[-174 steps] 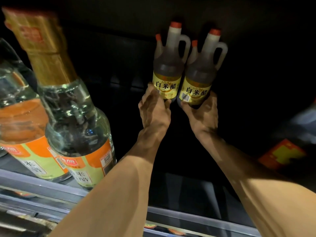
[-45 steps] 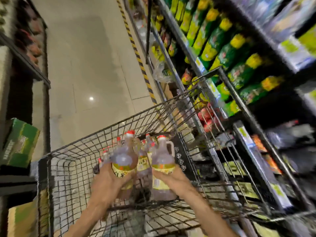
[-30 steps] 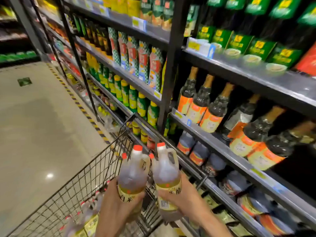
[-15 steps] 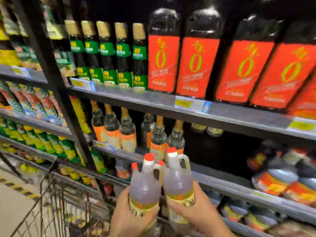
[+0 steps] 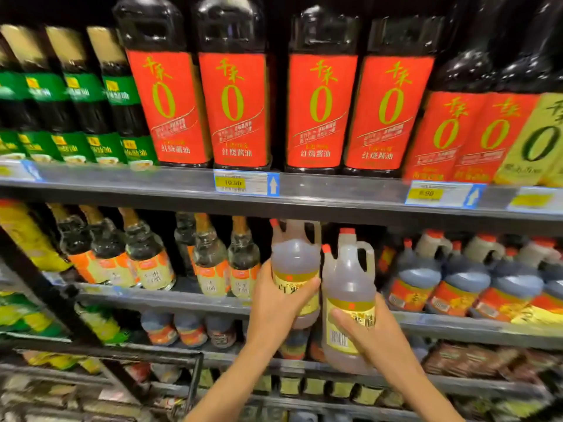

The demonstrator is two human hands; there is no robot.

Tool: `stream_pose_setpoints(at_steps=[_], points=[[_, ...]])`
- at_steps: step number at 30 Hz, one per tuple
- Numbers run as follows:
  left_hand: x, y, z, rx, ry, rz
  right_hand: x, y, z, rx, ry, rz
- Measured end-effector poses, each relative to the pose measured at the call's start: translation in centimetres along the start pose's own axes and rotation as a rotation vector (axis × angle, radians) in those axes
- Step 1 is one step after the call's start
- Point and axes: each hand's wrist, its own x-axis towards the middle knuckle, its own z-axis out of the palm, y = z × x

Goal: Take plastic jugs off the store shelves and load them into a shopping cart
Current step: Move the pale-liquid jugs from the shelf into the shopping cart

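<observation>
The left hand (image 5: 278,309) holds a jug (image 5: 295,263). Its fingers (image 5: 307,289) are wrapped round the yellow label, with the thumb on the left side of the jug. The right hand (image 5: 370,333) holds a second jug (image 5: 348,293). Its fingers (image 5: 342,319) press on the front of that label, just above a barcode, and the palm is round the right side. Both jugs stand upright and are very close, side by side; I cannot tell if they touch. Each has pale brownish liquid, a red cap and a loop handle at the top. The left jug is a bit higher, and its top is just under the grey upper shelf (image 5: 170,181). Both jugs are up in the air, in front of a dark gap in the middle shelf (image 5: 158,296).

To the left of the gap stand clear bottles (image 5: 210,263) with gold necks and orange labels. To the right stand dark jugs (image 5: 411,278) with red caps and red labels. On the upper shelf stand tall dark bottles with big red labels (image 5: 234,111), and green-label bottles (image 5: 122,111) are to their left. A price tag (image 5: 246,182) with a blue arrow is on the front edge of that shelf. Down at the bottom left, a thin grey metal post (image 5: 193,382) sticks up in front of the low shelves. It is too blurry to tell what it is part of.
</observation>
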Motion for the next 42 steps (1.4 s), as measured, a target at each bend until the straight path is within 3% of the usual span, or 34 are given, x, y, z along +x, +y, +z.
stream_pose_setpoints(at_steps=[9,19,26,28,34,39,42], points=[[7.7,-2.1,3.8,0.145,0.031,0.008,2.6,0.3,-1.4,0.02,0.06,-0.056],[8.9,-4.6,4.1,0.281,0.08,-0.001,9.0,-0.7,-1.3,-0.027,0.133,-0.066],[9.1,-7.4,4.8,0.354,0.116,-0.004,13.4,3.1,0.9,-0.133,0.208,-0.143],[9.1,-7.9,5.0,0.354,0.142,0.063,14.4,4.3,1.2,-0.144,0.189,-0.108],[9.5,-8.1,5.4,0.419,0.148,0.127,16.2,7.0,1.5,-0.488,0.112,-0.112],[11.2,-8.1,5.6,0.427,0.14,0.085,17.2,5.4,1.9,-0.292,0.157,-0.128],[13.7,-7.6,5.9,0.445,0.136,-0.013,18.8,5.0,2.7,-0.296,0.202,-0.07]])
